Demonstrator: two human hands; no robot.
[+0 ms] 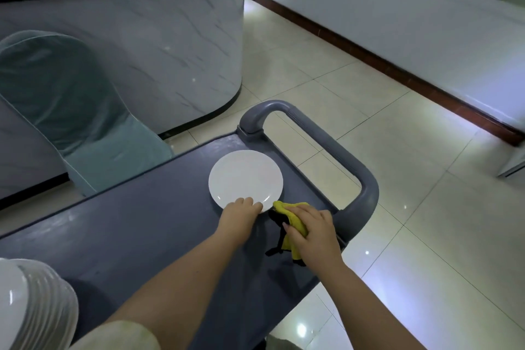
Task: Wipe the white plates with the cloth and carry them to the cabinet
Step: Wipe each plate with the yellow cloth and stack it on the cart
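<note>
Our white plate (245, 176) lies flat on the trolley (142, 236), with our left hand (241, 210) fingers curled over its near rim. Our right hand (311, 226) clutches the yellow cloth (284, 206) just right of that rim, so the wipe should go leftward and away from us.

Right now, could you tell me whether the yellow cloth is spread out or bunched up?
Bunched up: the yellow cloth sits crumpled in folds, held by the right hand, beside the white plate.
</note>
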